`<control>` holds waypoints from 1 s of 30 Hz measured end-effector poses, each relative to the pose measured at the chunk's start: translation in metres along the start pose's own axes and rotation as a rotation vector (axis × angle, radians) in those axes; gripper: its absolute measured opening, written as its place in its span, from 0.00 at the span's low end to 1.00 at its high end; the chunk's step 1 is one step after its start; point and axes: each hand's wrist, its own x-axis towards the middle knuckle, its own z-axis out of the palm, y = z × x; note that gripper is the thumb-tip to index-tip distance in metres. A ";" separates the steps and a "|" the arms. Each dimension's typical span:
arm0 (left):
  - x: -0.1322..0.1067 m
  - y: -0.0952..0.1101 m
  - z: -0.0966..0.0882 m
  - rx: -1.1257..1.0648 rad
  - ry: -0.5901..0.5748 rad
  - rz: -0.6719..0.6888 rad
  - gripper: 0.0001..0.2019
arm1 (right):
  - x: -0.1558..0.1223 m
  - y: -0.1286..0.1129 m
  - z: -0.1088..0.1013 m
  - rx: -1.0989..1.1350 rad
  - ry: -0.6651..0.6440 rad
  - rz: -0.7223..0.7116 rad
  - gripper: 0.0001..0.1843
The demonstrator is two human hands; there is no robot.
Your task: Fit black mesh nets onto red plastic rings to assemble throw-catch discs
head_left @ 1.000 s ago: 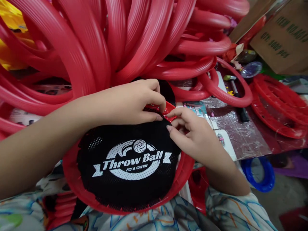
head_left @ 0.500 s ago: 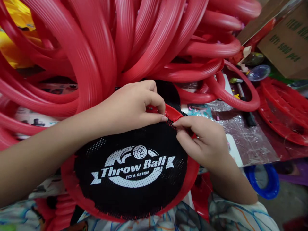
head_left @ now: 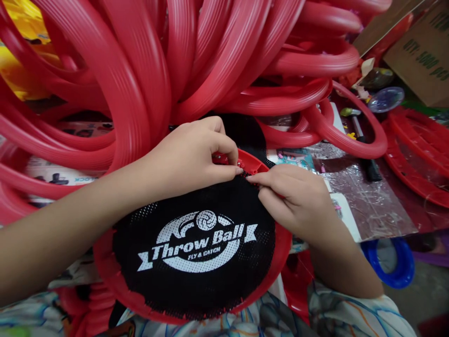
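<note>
Behind: glossy ribbed red plastic hoops (head_left: 147,65) crowding close. Left hand (head_left: 189,157) and right hand (head_left: 294,199) pinching black mesh (head_left: 196,243) onto round red rim (head_left: 280,252).

Light is soft and even, fairly bright, with no hard shadows. Pale sheen streaks the red hoops (head_left: 196,56) above the grip, and the foil sheet (head_left: 365,196) to its right glints. The centre is sharp; the edges bow outward and smear, and the forearm at lower left is soft.

Matt black mesh (head_left: 196,281), glossy plastic rim (head_left: 280,252)
</note>
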 end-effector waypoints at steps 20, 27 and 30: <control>-0.001 0.002 0.007 0.081 0.049 -0.019 0.08 | 0.005 -0.003 -0.001 0.168 -0.078 0.227 0.13; -0.005 0.000 0.002 0.077 -0.004 -0.036 0.08 | 0.006 0.001 -0.016 0.429 -0.200 0.385 0.09; -0.007 0.003 -0.001 0.097 -0.021 -0.045 0.08 | 0.006 0.002 -0.019 0.389 -0.217 0.357 0.11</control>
